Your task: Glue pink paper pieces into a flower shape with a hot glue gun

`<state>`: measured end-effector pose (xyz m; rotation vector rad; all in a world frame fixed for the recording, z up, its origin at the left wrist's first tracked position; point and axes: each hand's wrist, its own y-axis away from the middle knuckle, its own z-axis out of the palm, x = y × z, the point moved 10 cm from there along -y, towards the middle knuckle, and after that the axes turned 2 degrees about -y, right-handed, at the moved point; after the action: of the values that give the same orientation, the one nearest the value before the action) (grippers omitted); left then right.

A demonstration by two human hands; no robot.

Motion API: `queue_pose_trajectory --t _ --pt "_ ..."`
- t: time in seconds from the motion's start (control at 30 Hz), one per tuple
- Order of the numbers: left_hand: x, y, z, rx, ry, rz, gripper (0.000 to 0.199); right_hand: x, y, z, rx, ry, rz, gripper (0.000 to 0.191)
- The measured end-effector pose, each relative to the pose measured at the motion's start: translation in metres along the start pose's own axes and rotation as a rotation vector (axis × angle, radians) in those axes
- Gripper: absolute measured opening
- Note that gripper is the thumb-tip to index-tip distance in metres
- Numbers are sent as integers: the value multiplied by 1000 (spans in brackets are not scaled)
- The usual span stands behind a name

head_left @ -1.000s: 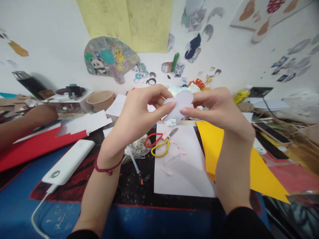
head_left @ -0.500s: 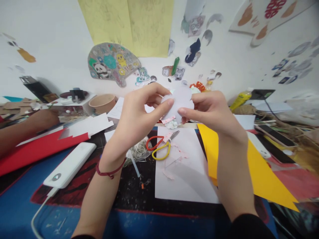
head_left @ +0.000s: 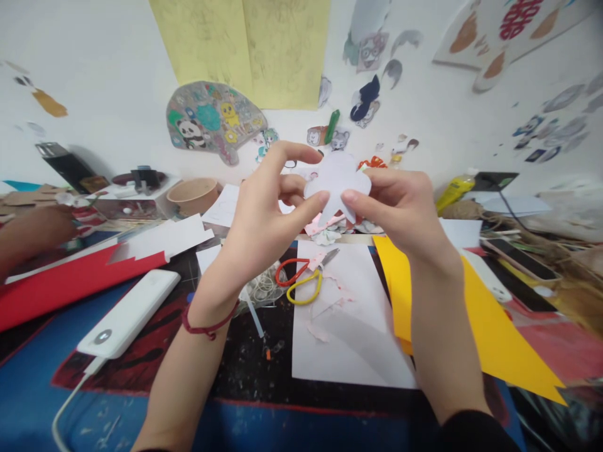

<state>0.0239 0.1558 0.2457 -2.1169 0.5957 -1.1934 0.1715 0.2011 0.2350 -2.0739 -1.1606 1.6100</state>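
A white paper cutout (head_left: pixel 338 179) with rounded lobes is raised above the desk between my two hands. My left hand (head_left: pixel 285 201) pinches its left edge with the thumb in front; the index finger arches free above. On the right edge, my right hand (head_left: pixel 393 201) grips it with the thumb on the near face and fingers behind. Below lie scissors (head_left: pixel 306 280) with one red and one yellow handle, partly on a white sheet (head_left: pixel 346 351). Thin pink paper scraps (head_left: pixel 318 333) are scattered on that sheet.
Yellow paper (head_left: pixel 494 326) lies under my right forearm. To the left are red paper (head_left: pixel 80 276) and a white power bank (head_left: pixel 129 314) with a cable. Another person's hand (head_left: pixel 42 229) is at the far left. A round bowl (head_left: pixel 193 196) stands at the back.
The paper cutout has turned so its lobed outline and lower notch show, and my left index finger has lifted off it. The other person's hand has moved left.
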Motion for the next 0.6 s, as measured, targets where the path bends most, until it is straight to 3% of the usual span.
queue_pose_trajectory --t 0.3,0.6 --pt "-1 -1 -3 31 -8 16 32 2 0 6 -74 -79 18 37" --pt "2 0 -3 46 -16 23 29 2 2 3 -50 -88 40 25"
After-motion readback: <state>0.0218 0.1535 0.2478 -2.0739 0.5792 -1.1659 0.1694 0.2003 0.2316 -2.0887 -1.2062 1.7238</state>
